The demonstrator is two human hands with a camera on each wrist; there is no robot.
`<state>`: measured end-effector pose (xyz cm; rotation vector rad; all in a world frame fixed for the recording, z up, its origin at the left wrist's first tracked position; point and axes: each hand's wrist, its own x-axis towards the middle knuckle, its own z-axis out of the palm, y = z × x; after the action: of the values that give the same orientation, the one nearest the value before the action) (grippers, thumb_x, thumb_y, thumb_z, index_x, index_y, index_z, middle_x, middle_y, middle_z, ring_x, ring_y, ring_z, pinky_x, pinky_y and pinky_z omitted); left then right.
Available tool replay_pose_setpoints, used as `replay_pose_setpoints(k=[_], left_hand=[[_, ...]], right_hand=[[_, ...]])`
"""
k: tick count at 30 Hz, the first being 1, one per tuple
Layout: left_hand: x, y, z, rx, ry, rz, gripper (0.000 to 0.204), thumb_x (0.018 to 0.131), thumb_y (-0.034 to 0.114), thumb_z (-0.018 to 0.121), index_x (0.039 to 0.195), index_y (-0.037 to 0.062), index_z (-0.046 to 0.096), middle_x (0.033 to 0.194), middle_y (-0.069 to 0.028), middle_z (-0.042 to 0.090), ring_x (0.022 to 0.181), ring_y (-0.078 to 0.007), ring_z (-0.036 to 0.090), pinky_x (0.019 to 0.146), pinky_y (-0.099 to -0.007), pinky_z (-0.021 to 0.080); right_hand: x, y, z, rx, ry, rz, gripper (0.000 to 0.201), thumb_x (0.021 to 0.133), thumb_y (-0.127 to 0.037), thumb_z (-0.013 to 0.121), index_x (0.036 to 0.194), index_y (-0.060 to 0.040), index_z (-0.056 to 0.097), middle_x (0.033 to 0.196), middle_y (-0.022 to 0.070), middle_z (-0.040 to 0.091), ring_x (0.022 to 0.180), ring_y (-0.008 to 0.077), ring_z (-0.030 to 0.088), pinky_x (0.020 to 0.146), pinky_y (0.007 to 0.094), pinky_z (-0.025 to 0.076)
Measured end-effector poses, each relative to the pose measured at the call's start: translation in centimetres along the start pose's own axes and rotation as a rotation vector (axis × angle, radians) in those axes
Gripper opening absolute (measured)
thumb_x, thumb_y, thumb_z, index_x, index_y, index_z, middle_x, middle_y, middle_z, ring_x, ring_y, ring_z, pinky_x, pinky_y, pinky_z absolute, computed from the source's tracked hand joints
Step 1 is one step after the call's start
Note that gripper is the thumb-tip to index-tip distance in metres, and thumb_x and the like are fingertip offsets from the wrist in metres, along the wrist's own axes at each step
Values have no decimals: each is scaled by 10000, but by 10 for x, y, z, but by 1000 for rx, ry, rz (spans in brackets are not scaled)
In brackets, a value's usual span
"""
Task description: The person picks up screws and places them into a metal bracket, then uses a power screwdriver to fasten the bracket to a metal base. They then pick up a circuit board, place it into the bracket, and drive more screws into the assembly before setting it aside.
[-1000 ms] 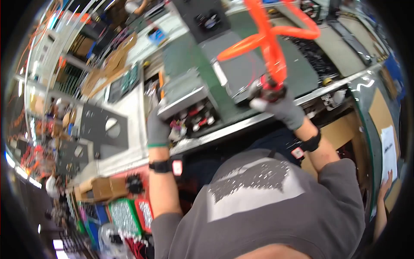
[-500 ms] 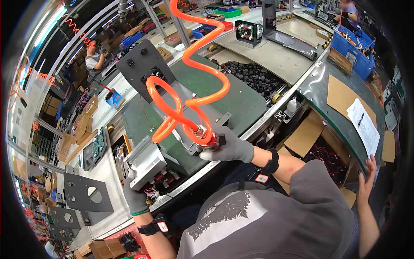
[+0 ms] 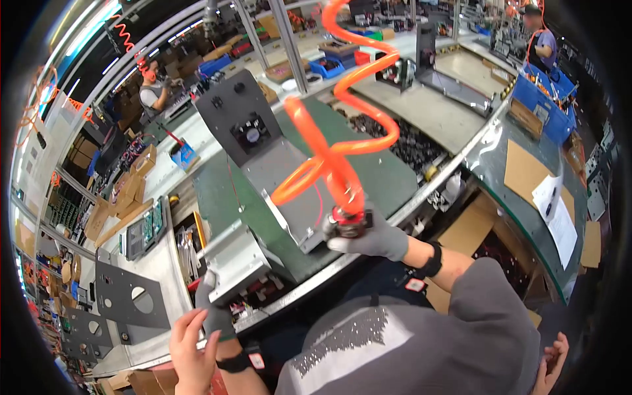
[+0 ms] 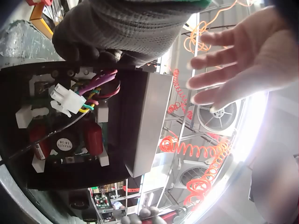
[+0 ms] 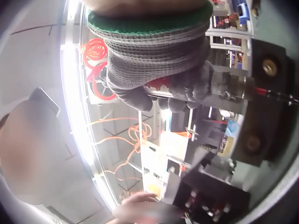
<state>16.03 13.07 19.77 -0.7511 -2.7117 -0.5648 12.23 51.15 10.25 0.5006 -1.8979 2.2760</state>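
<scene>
My gloved left hand [image 3: 214,313] grips the edge of a grey metal housing [image 3: 240,266] lying on the bench. Inside the housing, the left wrist view shows a white plug [image 4: 67,100] on coloured wires and red cylindrical parts [image 4: 95,139]. In my gloved right hand [image 3: 382,238] is a red air screwdriver [image 3: 349,225], its bit [image 5: 275,94] pointing away from the palm. An orange coiled hose [image 3: 385,135] runs up from the tool. Behind it stands a dark L-shaped metal bracket [image 3: 227,108] with a fan-like part [image 3: 253,133] on its upright plate.
Another person's bare hand [image 3: 191,345] reaches in close beside my left wrist. Flat dark plates with holes [image 3: 135,289] lie on the left. A pile of small black parts [image 3: 411,141] fills a recess behind the green mat [image 3: 388,178]. Papers [image 3: 556,210] lie on the right table.
The head view has swung round since a second ago and is steadier. A bare hand has come in beside my left wrist; another has dropped from the papers on the right. Both my holds are kept.
</scene>
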Motion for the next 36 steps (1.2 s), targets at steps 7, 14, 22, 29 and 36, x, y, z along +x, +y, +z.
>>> replay_pose_setpoints(k=[7, 14, 22, 29, 36], left_hand=[[52, -6, 26, 20, -22, 28, 460, 618, 114, 860, 1026, 54, 658, 1042, -121, 633, 968, -333, 592, 830, -415, 485], [73, -19, 36, -8, -148, -23, 313, 599, 151, 875, 812, 56, 667, 745, -80, 615, 810, -300, 567, 725, -398, 466], [84, -15, 28, -76, -391, -229, 326, 614, 115, 868, 869, 47, 675, 828, -98, 650, 860, -295, 598, 770, -389, 484], [90, -27, 35, -6, -421, -78, 294, 627, 184, 874, 802, 41, 686, 752, -106, 635, 805, -315, 602, 709, -407, 497], [106, -33, 34, -62, -594, -106, 314, 653, 228, 866, 812, 35, 676, 726, -106, 650, 708, -278, 651, 658, -366, 524]], right_hand=[[71, -106, -93, -291, 368, -285, 218, 768, -95, 708, 973, -44, 654, 782, 21, 629, 665, 92, 592, 595, 253, 488], [205, -98, -300, -479, 848, -568, 179, 809, -56, 769, 958, -103, 681, 784, -31, 651, 623, 46, 556, 568, 238, 466], [237, -86, -379, -485, 943, -673, 277, 767, -43, 832, 998, -104, 693, 862, -41, 662, 740, 66, 583, 669, 230, 477], [175, -97, -320, -408, 764, -496, 232, 811, -66, 775, 1017, -88, 670, 752, -36, 602, 557, 68, 504, 495, 252, 395], [73, -76, -184, -286, 573, -304, 251, 760, -59, 721, 996, -51, 635, 776, 27, 620, 547, 112, 573, 495, 267, 474]])
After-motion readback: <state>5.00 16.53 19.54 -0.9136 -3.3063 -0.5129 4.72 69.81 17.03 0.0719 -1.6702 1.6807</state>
